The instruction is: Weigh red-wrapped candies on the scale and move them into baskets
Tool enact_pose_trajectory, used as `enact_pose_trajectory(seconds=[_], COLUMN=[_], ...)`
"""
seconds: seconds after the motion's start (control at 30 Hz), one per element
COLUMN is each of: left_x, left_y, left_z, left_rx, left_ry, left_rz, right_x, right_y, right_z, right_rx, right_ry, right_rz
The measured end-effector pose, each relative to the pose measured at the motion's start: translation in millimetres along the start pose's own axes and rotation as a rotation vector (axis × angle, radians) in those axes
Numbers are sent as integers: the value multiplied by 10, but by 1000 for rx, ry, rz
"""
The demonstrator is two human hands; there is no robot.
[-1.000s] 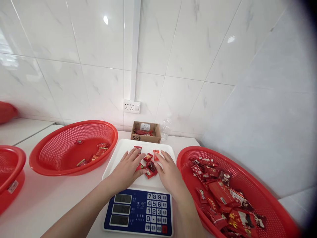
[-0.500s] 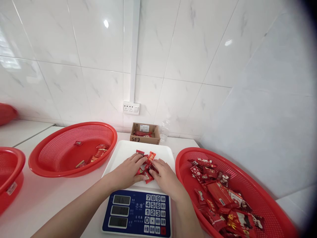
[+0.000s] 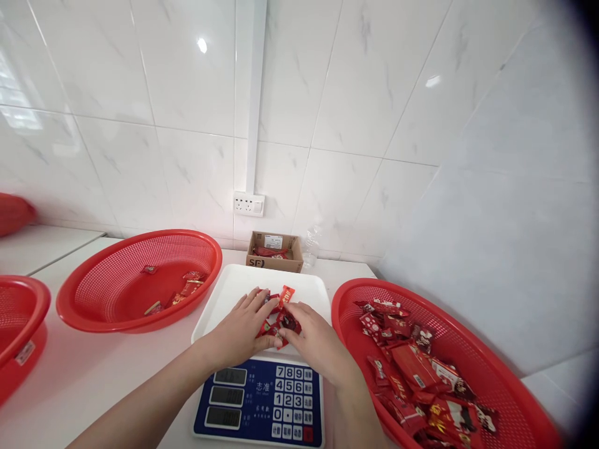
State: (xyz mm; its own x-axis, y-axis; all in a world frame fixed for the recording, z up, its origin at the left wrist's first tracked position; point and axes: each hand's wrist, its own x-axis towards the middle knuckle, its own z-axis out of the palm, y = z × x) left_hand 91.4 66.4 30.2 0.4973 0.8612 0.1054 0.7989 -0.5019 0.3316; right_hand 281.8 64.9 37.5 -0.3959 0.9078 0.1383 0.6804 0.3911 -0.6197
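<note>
A small pile of red wrapped candies (image 3: 287, 321) sits on the white pan (image 3: 306, 284) of a digital scale, partly hidden under my hands. From the left, my left hand (image 3: 241, 327) reaches over the pile, fingers extended on its far side and thumb on its near side. On the opposite side my right hand (image 3: 316, 337) curls its fingers and thumb around the candies. Between them the two hands hold the pile. One orange-red wrapper (image 3: 286, 294) sticks out beyond the fingertips. Below the pan is the blue scale panel (image 3: 262, 405), with displays and number keys.
To the right, a red basket (image 3: 346, 293) holds many red packets. Another red basket (image 3: 105, 274) at the left has several candies in it. Part of a third basket (image 3: 28, 293) shows at the left edge. A cardboard box (image 3: 274, 263) stands behind the scale, against the tiled wall.
My hands have shifted slightly around the pile, and the candies between them have been squeezed together and turned. The dark wrapper by my right fingers shows more now.
</note>
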Motion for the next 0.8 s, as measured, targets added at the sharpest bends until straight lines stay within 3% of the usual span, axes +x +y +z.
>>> enact_pose_trajectory(seconds=[0.33, 0.8], left_x=[132, 332], left_y=[42, 19], left_z=[35, 62], left_rx=[94, 103], left_ry=[-67, -79], left_rz=[-67, 26], right_x=[47, 190], right_y=[71, 248], right_z=[27, 157], right_rx=[-73, -114], right_ry=[7, -30], right_rz=[84, 106])
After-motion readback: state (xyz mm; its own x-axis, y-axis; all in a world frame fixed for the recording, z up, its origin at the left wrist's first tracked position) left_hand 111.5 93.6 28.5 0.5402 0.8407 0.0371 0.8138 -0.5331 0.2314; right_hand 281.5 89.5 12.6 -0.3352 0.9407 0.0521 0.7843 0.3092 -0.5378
